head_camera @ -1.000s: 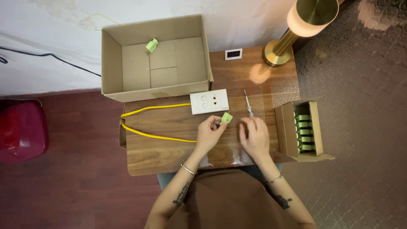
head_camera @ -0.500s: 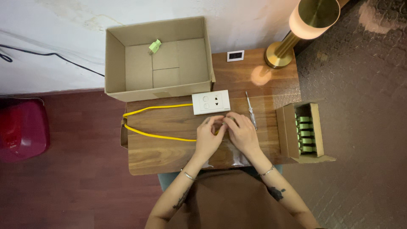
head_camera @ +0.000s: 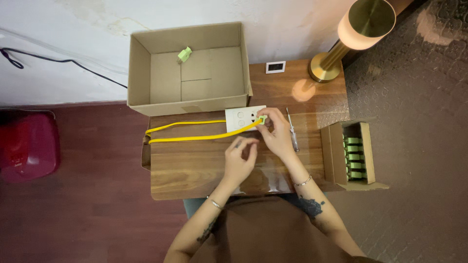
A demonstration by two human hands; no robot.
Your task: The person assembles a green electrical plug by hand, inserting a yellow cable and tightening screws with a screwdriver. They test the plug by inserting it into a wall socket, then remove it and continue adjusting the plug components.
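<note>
The right hand (head_camera: 276, 134) pinches a small light-green plastic plug (head_camera: 263, 119) at the end of a flat yellow cable (head_camera: 195, 138), holding it against the right edge of a white rectangular socket plate (head_camera: 242, 118). The left hand (head_camera: 240, 158) sits at seven o'clock from the plug, fingers loosely curled and holding nothing, resting on the brown wooden tabletop (head_camera: 190, 168). From the plug the yellow cable runs toward nine o'clock, loops at the table's left edge and doubles back. Just beside the right hand, at three o'clock, lies a slim screwdriver (head_camera: 292, 132). Farther at three o'clock stands a small open cardboard carton (head_camera: 336, 151) with a row of green pieces (head_camera: 354, 157) inside. At twelve o'clock from the hands is a large open cardboard box (head_camera: 139, 73) with one green piece (head_camera: 184, 53) in it. At one o'clock stand a brass table lamp (head_camera: 358, 29) and a small white square device (head_camera: 275, 66).
</note>
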